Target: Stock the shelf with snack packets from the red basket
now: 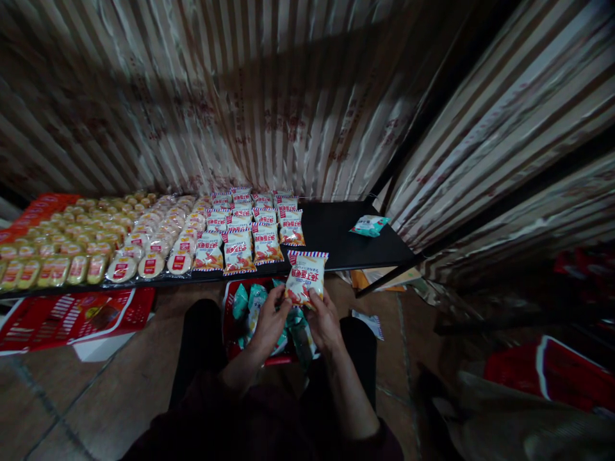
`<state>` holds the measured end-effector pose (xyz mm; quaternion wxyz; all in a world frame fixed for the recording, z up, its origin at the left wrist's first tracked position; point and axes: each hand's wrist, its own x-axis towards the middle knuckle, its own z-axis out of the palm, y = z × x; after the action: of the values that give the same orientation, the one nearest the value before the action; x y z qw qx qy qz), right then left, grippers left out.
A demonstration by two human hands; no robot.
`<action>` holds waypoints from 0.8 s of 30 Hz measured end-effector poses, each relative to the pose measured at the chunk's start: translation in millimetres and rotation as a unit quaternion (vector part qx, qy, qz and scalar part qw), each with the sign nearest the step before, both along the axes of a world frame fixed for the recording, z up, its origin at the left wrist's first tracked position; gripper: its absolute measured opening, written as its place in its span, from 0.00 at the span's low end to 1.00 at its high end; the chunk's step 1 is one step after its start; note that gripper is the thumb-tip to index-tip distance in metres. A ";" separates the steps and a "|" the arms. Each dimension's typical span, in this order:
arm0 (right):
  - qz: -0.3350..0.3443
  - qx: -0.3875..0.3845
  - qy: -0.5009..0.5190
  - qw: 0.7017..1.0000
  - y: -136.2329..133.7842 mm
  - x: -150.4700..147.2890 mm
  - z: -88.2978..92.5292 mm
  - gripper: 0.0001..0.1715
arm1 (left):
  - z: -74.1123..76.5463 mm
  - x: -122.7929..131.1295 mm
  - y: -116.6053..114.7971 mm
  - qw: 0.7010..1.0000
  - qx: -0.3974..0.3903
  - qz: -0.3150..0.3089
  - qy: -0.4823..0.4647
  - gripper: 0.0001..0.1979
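Observation:
Both my hands hold one snack packet (304, 275), white with red lettering and a striped top edge, upright just in front of the low black shelf (336, 240). My left hand (269, 323) pinches its lower left corner and my right hand (323, 319) grips its lower right. Below my hands a red basket (230, 326) on the floor holds several teal packets (250, 301). On the shelf, rows of matching red-and-white packets (250, 234) lie flat, the nearest row just left of the held packet.
Left of those rows lie many clear-wrapped round cakes (144, 246) and yellow ones (57, 256). One teal packet (369, 225) lies alone at the shelf's right end. Red cartons (72, 314) sit under the shelf; a striped curtain (269, 96) hangs behind.

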<state>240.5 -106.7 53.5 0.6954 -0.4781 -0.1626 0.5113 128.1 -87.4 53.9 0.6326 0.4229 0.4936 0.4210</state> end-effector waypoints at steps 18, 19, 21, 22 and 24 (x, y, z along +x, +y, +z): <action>0.099 -0.054 -0.018 0.993 6.0 26.6 -30.3 0.31 | 8.0 18.8 28.3 0.992 -0.070 -0.017 -0.103 0.24; 0.100 -0.052 -0.014 0.994 7.6 28.1 -31.6 0.31 | 8.3 20.6 30.0 0.992 -0.071 -0.012 -0.104 0.24; 0.104 -0.047 -0.021 0.993 11.4 30.9 -32.7 0.32 | 7.3 24.5 33.7 0.993 -0.067 -0.003 -0.101 0.23; 0.106 -0.046 -0.033 0.993 13.4 32.3 -32.5 0.32 | 5.7 26.5 35.8 0.993 -0.061 0.004 -0.098 0.22; 0.104 -0.045 -0.066 0.991 17.4 34.7 -30.9 0.32 | 0.7 30.6 40.8 0.994 -0.050 0.015 -0.092 0.21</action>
<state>275.2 -89.2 22.5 0.6037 -0.5219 -0.2339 0.5554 158.7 -46.7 54.6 0.6893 0.3427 0.4598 0.4427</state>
